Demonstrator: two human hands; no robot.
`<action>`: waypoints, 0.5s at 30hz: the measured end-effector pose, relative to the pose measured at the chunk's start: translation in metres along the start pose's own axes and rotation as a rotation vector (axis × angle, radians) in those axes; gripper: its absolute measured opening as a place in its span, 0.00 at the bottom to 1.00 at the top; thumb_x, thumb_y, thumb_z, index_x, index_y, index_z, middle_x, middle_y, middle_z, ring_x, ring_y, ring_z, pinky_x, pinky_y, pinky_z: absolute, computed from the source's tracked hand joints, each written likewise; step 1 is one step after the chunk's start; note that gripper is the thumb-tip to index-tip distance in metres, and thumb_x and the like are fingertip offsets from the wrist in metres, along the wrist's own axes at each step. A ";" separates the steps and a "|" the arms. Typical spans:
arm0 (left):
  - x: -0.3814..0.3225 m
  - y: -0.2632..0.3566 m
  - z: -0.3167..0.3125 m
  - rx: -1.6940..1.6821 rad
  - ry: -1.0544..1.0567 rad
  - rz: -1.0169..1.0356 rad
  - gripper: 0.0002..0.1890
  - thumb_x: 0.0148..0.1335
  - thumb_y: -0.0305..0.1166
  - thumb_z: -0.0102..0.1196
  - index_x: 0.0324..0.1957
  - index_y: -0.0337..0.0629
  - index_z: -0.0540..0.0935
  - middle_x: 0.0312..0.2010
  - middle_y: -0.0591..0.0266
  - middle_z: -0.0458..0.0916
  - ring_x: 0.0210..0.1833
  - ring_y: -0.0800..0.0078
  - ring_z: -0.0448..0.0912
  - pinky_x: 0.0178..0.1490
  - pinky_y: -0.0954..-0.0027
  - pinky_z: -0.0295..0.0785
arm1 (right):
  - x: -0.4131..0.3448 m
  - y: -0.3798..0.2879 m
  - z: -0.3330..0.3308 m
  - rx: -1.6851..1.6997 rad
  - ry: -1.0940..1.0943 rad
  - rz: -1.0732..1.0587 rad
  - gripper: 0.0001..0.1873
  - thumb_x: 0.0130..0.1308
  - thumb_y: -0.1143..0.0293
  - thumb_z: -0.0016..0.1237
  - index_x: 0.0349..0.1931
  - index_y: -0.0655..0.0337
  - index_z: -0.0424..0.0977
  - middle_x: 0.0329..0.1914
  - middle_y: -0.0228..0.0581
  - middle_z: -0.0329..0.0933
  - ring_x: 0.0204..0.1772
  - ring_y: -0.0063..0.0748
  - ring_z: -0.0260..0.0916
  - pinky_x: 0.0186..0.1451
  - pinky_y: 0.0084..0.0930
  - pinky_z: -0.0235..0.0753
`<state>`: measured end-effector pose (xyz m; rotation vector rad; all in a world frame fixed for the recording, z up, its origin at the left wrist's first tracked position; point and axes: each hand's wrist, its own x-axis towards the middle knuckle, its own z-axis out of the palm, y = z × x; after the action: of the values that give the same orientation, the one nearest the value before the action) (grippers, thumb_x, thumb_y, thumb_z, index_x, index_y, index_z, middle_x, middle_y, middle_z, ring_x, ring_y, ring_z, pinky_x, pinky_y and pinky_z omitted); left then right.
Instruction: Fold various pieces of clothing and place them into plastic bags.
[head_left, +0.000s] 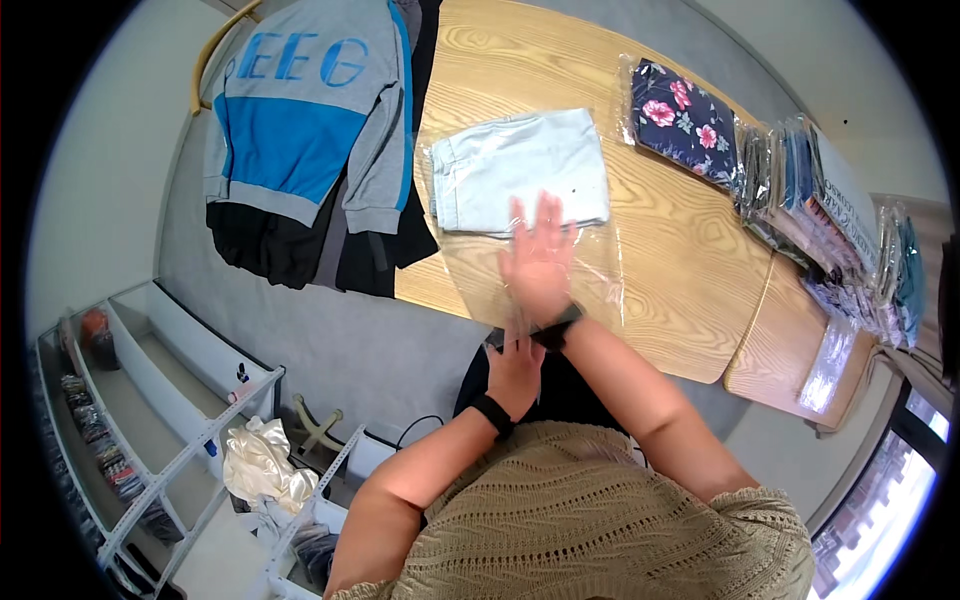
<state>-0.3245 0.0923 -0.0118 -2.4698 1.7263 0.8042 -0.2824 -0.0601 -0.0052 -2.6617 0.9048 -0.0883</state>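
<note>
A folded pale-blue garment lies on the wooden table inside a clear plastic bag, whose loose end reaches towards me. My right hand, blurred, is flat with its fingers spread over the bag, the fingertips at the garment's lower edge. Whether it presses or hovers cannot be told. My left hand is close to my body at the table's near edge, its fingertips at the bag's near end beside my right wrist. Its grip on the plastic is unclear.
A grey and blue sweatshirt lies over dark garments at the left. On the right are a bagged floral garment, a row of bagged clothes and a clear plastic packet. White metal shelving stands lower left.
</note>
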 end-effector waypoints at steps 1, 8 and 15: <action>-0.002 0.000 -0.003 -0.044 -0.078 -0.018 0.21 0.56 0.31 0.48 0.55 0.45 0.70 0.62 0.46 0.57 0.63 0.52 0.60 0.50 0.48 0.66 | -0.020 0.008 -0.005 -0.002 0.083 0.109 0.37 0.57 0.58 0.48 0.66 0.56 0.53 0.71 0.53 0.44 0.74 0.49 0.38 0.69 0.57 0.39; -0.028 -0.055 -0.099 -0.565 -0.062 0.387 0.18 0.56 0.32 0.57 0.48 0.38 0.75 0.49 0.43 0.72 0.51 0.53 0.72 0.51 0.63 0.69 | -0.108 0.090 -0.107 0.891 -0.903 -0.026 0.13 0.57 0.69 0.50 0.39 0.68 0.75 0.39 0.48 0.77 0.47 0.37 0.74 0.51 0.29 0.71; 0.037 -0.168 -0.054 -1.106 0.483 -0.427 0.17 0.63 0.40 0.51 0.43 0.33 0.77 0.33 0.61 0.80 0.36 0.76 0.76 0.39 0.72 0.70 | -0.020 0.160 -0.069 0.737 -0.063 0.430 0.16 0.61 0.61 0.51 0.30 0.70 0.75 0.25 0.36 0.76 0.34 0.23 0.70 0.38 0.17 0.69</action>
<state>-0.1454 0.1088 -0.0255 -3.7899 0.7293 1.4611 -0.4028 -0.1873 0.0089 -1.7560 1.1313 -0.1906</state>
